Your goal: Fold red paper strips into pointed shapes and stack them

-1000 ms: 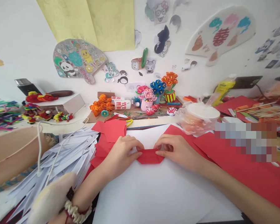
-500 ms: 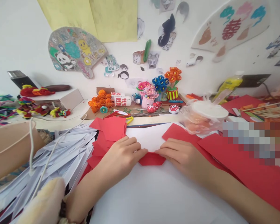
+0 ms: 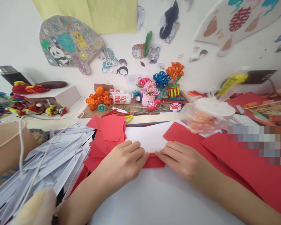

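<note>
**On a white sheet (image 3: 135, 197): L hand (image 3: 127, 159) & R hand (image 3: 181, 159) at small red folded paper (image 3: 155, 162)**

Both have bent fingers, tips on the paper's top fold, one at each end. Can't tell if they pinch it, thumbs are hard to see. Paper is btwn them, on the sheet. Next to L hand: pile of red pieces (image 3: 112, 128). Further L: lots of white strips (image 3: 58, 156). By R arm: big red sheets (image 3: 243, 168). Behind, on counter (image 3: 152, 119): clear bag (image 3: 193, 120) w/ white lid (image 3: 213, 107), plus orange flowers (image 3: 96, 99), pink flowers (image 3: 150, 89) & blue flowers (image 3: 161, 80).
</note>
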`<state>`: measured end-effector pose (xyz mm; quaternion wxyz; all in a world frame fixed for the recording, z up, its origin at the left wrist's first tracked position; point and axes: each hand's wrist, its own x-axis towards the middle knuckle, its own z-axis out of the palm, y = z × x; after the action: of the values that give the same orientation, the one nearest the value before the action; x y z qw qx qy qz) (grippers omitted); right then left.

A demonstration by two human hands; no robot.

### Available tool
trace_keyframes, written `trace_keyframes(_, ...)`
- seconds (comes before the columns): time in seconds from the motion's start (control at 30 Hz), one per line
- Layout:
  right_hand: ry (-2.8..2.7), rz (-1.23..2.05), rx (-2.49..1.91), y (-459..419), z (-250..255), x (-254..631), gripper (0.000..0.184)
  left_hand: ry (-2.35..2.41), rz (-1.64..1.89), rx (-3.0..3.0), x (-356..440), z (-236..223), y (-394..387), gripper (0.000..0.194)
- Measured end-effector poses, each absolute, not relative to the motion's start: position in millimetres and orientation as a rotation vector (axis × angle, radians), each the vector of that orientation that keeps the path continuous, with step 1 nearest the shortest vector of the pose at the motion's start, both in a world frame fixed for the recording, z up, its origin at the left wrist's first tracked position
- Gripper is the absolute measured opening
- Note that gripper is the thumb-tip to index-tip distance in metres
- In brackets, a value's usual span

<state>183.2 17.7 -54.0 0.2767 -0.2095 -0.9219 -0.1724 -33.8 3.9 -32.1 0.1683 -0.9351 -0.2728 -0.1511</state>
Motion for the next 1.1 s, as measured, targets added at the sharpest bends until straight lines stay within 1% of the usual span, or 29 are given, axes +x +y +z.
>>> trace_keyframes(0.4,-2.465,-0.484,-0.565,16.3,-59.8,180.5,0.036,-0.77,-0.355,-2.648,-31.7,-35.0,3.5,0.022)
trace_keyframes(0.7,-2.488,-0.51,-0.55,12.7,-61.3,179.6,0.036,-0.827,-0.34,-2.632,-29.8,-34.3,3.0,0.025)
trace_keyframes(0.83,-2.499,-0.547,-0.532,12.6,-62.3,179.3,0.034,-0.851,-0.296,-2.638,-27.7,-35.3,0.5,0.021)
trace_keyframes(1.0,-2.477,-0.551,-0.537,12.8,-64.4,177.2,0.038,-0.908,-0.236,-2.597,-24.7,-34.2,-5.6,0.019)
trace_keyframes(1.1,-2.463,-0.579,-0.527,11.7,-62.6,176.5,0.038,-1.008,-0.166,-2.623,-27.0,-30.0,-7.4,0.025)
